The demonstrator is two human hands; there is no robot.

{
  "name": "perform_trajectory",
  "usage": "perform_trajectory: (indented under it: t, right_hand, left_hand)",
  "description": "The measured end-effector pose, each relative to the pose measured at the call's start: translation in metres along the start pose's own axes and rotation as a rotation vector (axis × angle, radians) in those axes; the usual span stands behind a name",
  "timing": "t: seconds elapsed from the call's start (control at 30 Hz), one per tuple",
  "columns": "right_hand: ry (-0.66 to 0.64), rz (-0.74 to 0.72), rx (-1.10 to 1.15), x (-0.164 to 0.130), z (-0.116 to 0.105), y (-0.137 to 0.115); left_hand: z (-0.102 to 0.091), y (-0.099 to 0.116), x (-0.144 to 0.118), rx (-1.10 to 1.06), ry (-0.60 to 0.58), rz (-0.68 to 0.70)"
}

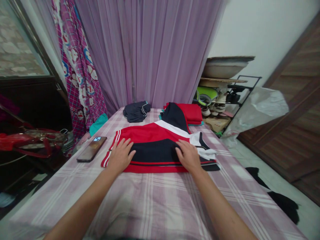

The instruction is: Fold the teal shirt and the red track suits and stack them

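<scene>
A red, black and white track jacket (pixel 152 151) lies partly folded on the plaid sheet (pixel 140 203). Its striped hem is at the left, its white collar at the right, and one black sleeve points away at the back. My left hand (pixel 121 156) rests flat on the hem end, fingers spread. On the collar end lies my right hand (pixel 189 156), palm down with fingers apart. Neither hand grips the cloth. Behind the jacket sits a stack of folded red clothes (pixel 193 113), partly covered by the sleeve.
A phone (pixel 92 149) lies left of the jacket. A dark bundled garment (pixel 136 111) is at the back edge, before the purple curtain (pixel 155 50). To the right stand a shoe rack (pixel 217 96) and a plastic bag (pixel 260 110). Black cloth (pixel 282 203) lies on the floor.
</scene>
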State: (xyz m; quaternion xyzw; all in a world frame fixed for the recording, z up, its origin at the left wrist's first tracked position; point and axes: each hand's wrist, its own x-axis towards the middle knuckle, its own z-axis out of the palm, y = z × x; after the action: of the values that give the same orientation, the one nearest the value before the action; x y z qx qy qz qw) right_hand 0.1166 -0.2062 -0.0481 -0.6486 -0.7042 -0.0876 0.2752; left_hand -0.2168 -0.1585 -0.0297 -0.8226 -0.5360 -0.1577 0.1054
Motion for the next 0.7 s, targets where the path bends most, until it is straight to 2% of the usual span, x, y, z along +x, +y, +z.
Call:
perform_trajectory:
  t: [0.13,0.23,0.33,0.5,0.57,0.63,0.7]
  right_hand:
    - [-0.285,-0.170,0.036,0.029,0.027,-0.064]
    - [-0.475,-0.170,0.033,0.033,0.045,-0.072]
    - [-0.509,-0.116,-0.004,0.027,0.045,-0.044]
    - [-0.441,0.055,-0.134,-0.001,0.015,0.041]
    - [-0.413,0.090,-0.163,-0.013,0.005,0.066]
    - [-0.404,0.102,-0.179,-0.021,0.000,0.080]
    - [-0.402,0.113,-0.197,-0.022,-0.004,0.082]
  left_hand:
    - [0.033,0.014,0.001,0.025,-0.096,0.038]
    - [0.042,0.014,-0.002,0.043,-0.102,0.042]
    - [0.041,0.011,-0.003,0.057,-0.105,0.050]
    - [0.040,0.011,-0.001,0.056,-0.090,0.059]
    - [0.040,0.011,-0.001,0.049,-0.084,0.066]
    - [0.041,0.011,-0.001,0.048,-0.082,0.071]
    - [0.042,0.011,-0.002,0.046,-0.080,0.074]
